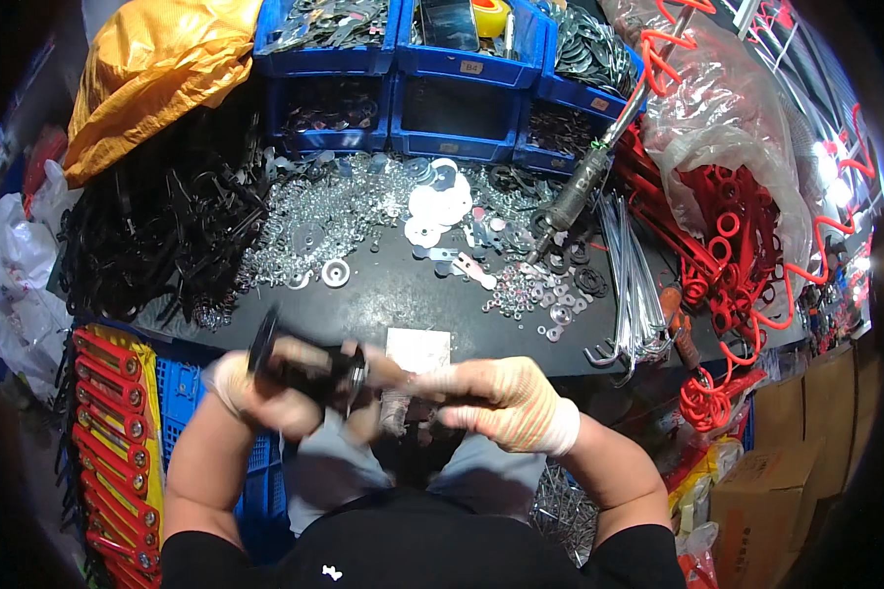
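Observation:
My left hand [283,404], in a pale glove with bare fingertips, is closed round a black plastic-looking part [314,373] in front of the table's near edge. Motion smears this part, so its exact kind does not show. My right hand [506,401] wears a similar striped glove. Its thumb and fingers are drawn together and point left, close to the black part; whatever they pinch is too small or blurred to name. Just beyond the hands, a white square pad [418,348] lies at the table edge.
Black parts [157,216] heap at the left. Loose small hardware [309,216] and white discs [440,204] lie mid-table under blue bins [462,64]. A pneumatic screwdriver [572,196] hangs right, near bent metal rods [631,285] and red handles [722,231]. Red pieces [118,432] stack lower left.

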A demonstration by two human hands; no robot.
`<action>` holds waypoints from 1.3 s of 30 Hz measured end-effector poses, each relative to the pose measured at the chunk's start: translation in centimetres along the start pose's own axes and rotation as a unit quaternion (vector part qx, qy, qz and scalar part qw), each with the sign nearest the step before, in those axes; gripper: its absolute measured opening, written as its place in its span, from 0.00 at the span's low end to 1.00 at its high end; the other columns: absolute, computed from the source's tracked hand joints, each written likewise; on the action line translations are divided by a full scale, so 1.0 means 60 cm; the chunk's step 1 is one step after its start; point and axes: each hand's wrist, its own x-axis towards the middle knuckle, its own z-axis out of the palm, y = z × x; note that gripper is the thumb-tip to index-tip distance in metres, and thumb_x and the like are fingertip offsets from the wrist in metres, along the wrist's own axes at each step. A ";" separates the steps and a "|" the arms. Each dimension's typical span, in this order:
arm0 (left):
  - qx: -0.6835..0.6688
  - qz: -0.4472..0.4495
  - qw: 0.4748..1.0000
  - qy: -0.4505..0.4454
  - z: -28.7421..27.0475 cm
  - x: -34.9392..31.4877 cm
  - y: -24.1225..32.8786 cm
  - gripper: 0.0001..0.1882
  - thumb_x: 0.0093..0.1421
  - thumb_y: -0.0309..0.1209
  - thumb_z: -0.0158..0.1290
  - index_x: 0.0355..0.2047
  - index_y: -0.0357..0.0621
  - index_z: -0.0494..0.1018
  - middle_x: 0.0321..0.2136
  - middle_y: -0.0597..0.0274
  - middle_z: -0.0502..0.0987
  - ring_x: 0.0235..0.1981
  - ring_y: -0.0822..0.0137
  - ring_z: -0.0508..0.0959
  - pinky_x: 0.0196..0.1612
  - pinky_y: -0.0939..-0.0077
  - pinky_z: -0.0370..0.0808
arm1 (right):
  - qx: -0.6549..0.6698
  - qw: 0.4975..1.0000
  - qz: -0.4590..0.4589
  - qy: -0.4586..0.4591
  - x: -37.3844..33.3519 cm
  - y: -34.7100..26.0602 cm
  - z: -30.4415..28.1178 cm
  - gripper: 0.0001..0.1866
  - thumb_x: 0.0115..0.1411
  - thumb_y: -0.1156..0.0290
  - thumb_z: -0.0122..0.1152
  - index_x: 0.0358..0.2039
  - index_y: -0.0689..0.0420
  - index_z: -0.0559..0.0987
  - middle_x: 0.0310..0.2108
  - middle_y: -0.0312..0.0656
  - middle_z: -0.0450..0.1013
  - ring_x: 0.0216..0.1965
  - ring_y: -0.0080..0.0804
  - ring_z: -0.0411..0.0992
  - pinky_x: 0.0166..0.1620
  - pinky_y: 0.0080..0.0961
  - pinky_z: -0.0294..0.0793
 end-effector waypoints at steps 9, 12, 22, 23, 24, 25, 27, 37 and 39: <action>-0.197 -0.034 0.960 -0.196 0.081 -0.031 -0.032 0.34 0.52 0.19 0.52 0.60 0.37 0.53 0.43 0.54 0.70 0.30 0.75 0.67 0.31 0.83 0.69 | -0.390 0.821 0.277 0.313 -0.018 0.125 -0.292 0.15 0.55 0.64 0.59 0.42 0.54 0.79 0.35 0.45 0.78 0.37 0.41 0.76 0.45 0.30 0.71; -0.190 -0.082 0.962 -0.178 0.095 -0.014 -0.034 0.45 0.44 0.16 0.60 0.61 0.37 0.49 0.46 0.52 0.70 0.28 0.75 0.65 0.34 0.84 0.69 | -0.528 0.723 0.369 0.248 0.008 0.160 -0.280 0.21 0.53 0.60 0.61 0.48 0.51 0.75 0.49 0.47 0.70 0.50 0.45 0.69 0.53 0.35 0.68; -0.423 -0.098 0.887 -0.158 0.110 0.001 -0.072 0.59 0.34 0.32 0.62 0.65 0.38 0.42 0.51 0.55 0.66 0.41 0.67 0.71 0.43 0.79 0.69 | -0.540 0.829 0.128 0.068 -0.041 0.083 -0.206 0.11 0.47 0.77 0.64 0.33 0.53 0.81 0.31 0.41 0.76 0.37 0.42 0.73 0.44 0.32 0.73; -0.461 -0.060 0.871 -0.160 0.111 0.003 -0.081 0.55 0.38 0.30 0.60 0.65 0.36 0.43 0.49 0.46 0.67 0.44 0.57 0.73 0.41 0.71 0.75 | -0.546 0.829 0.112 0.040 -0.051 0.101 -0.200 0.12 0.47 0.76 0.63 0.35 0.52 0.80 0.34 0.41 0.75 0.39 0.43 0.72 0.44 0.32 0.73; -0.447 -0.064 0.883 -0.129 0.117 0.003 -0.072 0.55 0.37 0.34 0.59 0.64 0.36 0.44 0.48 0.45 0.67 0.41 0.55 0.74 0.40 0.70 0.75 | -0.553 0.827 0.097 0.016 -0.069 0.115 -0.192 0.14 0.48 0.75 0.62 0.38 0.52 0.79 0.37 0.42 0.75 0.40 0.43 0.72 0.44 0.33 0.73; -0.451 -0.077 0.883 -0.109 0.116 0.010 -0.065 0.56 0.36 0.36 0.59 0.64 0.36 0.44 0.48 0.45 0.67 0.40 0.55 0.74 0.40 0.71 0.75 | -0.565 0.815 0.126 0.014 -0.076 0.108 -0.166 0.18 0.49 0.73 0.61 0.44 0.49 0.76 0.43 0.42 0.72 0.42 0.44 0.71 0.45 0.35 0.72; -0.499 -0.070 0.858 -0.099 0.119 0.017 -0.070 0.54 0.37 0.40 0.58 0.64 0.39 0.47 0.45 0.46 0.68 0.35 0.58 0.75 0.37 0.71 0.76 | -0.578 0.806 0.115 0.052 -0.096 0.129 -0.143 0.21 0.49 0.69 0.63 0.46 0.52 0.73 0.45 0.44 0.70 0.45 0.46 0.69 0.46 0.37 0.71; -0.362 -0.037 0.931 0.009 0.189 0.033 -0.091 0.30 0.55 0.43 0.55 0.55 0.45 0.64 0.31 0.65 0.73 0.25 0.75 0.72 0.26 0.83 0.69 | 0.037 0.936 0.082 0.340 -0.120 0.049 0.004 0.09 0.52 0.78 0.65 0.34 0.62 0.78 0.28 0.39 0.76 0.29 0.27 0.74 0.34 0.20 0.73; -0.303 -0.028 0.951 0.058 0.207 0.030 -0.081 0.30 0.55 0.37 0.53 0.57 0.40 0.63 0.39 0.66 0.74 0.35 0.76 0.73 0.38 0.84 0.70 | 0.305 0.902 0.130 0.277 -0.094 -0.012 0.061 0.10 0.51 0.77 0.66 0.34 0.63 0.77 0.29 0.40 0.75 0.30 0.23 0.73 0.35 0.19 0.74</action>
